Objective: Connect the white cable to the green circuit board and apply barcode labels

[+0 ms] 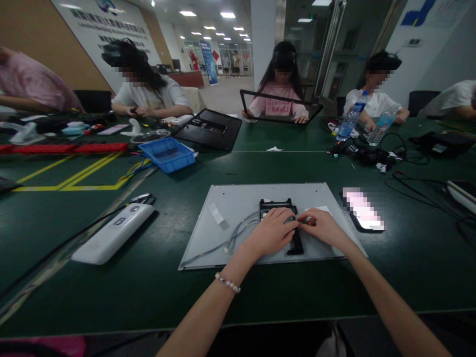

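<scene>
A flat silver-grey panel [238,198] lies on the table in front of me. On it rests a black plastic bracket [296,245], with part of a green circuit board showing at my fingers. My left hand [273,230] lies over the bracket, fingers curled round its middle and thumb toward the right. Close beside it, my right hand [320,225] is closed in a pinch at the bracket's right edge; whatever is between those fingertips is hidden. Grey cables [238,230] run from the bracket to the panel's lower left. A clear strip [218,216] lies on the panel's left part.
A white power bank [115,233] with a cable lies left, a lit phone [362,210] right of the panel. Beyond are a blue tray [167,154], a black laptop-like casing [210,130] and two bottles [351,116]. Across the table a person holds a black frame [280,119].
</scene>
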Demonstrator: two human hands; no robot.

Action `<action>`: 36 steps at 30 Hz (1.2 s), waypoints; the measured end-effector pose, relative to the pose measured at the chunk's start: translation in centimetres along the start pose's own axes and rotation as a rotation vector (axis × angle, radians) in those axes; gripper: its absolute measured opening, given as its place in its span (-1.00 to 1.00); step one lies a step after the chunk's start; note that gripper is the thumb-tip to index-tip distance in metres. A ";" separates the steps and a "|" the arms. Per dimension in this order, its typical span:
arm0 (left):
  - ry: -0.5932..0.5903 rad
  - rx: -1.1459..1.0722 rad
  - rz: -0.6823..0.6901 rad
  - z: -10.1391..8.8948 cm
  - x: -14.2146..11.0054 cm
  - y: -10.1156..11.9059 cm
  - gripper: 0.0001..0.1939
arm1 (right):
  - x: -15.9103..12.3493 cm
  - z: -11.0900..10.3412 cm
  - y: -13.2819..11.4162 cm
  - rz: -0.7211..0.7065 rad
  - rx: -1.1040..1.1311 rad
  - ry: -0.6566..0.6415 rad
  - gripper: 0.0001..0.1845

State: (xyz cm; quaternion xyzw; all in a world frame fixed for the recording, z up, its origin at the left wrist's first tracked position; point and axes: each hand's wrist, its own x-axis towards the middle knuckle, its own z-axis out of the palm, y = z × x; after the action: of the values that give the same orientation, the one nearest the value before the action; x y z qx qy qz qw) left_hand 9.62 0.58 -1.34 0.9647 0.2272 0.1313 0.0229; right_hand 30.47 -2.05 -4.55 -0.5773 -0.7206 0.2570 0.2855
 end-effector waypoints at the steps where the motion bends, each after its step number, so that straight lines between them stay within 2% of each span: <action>1: -0.001 0.002 -0.002 0.0 0.0 0.0 -0.75 | 0.0 0.0 0.1 -0.003 0.006 0.005 -0.82; 6: 0.015 0.008 -0.019 0.0 0.1 0.3 -0.73 | 0.1 0.1 0.6 0.014 0.053 0.098 -0.80; 10: 0.084 -0.004 -0.091 -1.1 0.0 -0.5 -0.71 | 0.3 -0.2 0.7 0.014 0.053 0.174 -0.78; 14: 0.243 0.003 -0.332 -3.3 -1.6 -4.2 -0.69 | 0.2 -0.4 0.4 0.000 0.061 0.199 -0.78; 18: 0.351 0.025 -0.574 -4.6 -6.0 -9.1 -0.69 | 0.0 -0.3 0.0 -0.021 0.050 0.215 -0.77; 21: 0.354 -0.006 -0.784 -4.3 -9.8 -12.1 -0.63 | -0.1 -0.1 -0.1 -0.039 0.049 0.210 -0.77; 23: 0.306 -0.052 -0.875 -3.7 -11.8 -13.3 -0.56 | -0.2 0.0 -0.1 -0.049 0.052 0.203 -0.77; 27: 0.213 -0.165 -0.854 -2.7 -13.3 -14.5 -0.49 | -0.2 0.1 0.2 -0.055 0.055 0.195 -0.76; 32: 0.226 -0.141 -0.785 -2.5 -12.8 -14.2 -0.64 | -0.2 0.0 0.2 -0.054 0.048 0.194 -0.76; 36: 0.291 -0.180 -0.826 -3.1 -12.5 -13.4 -0.74 | -0.2 0.0 0.0 -0.069 0.046 0.208 -0.77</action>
State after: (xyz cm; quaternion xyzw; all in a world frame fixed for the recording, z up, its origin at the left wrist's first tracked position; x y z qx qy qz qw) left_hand -7.71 6.97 -2.80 0.7588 0.5818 0.2647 0.1249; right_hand 30.50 -2.30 -4.56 -0.5689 -0.7004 0.2021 0.3808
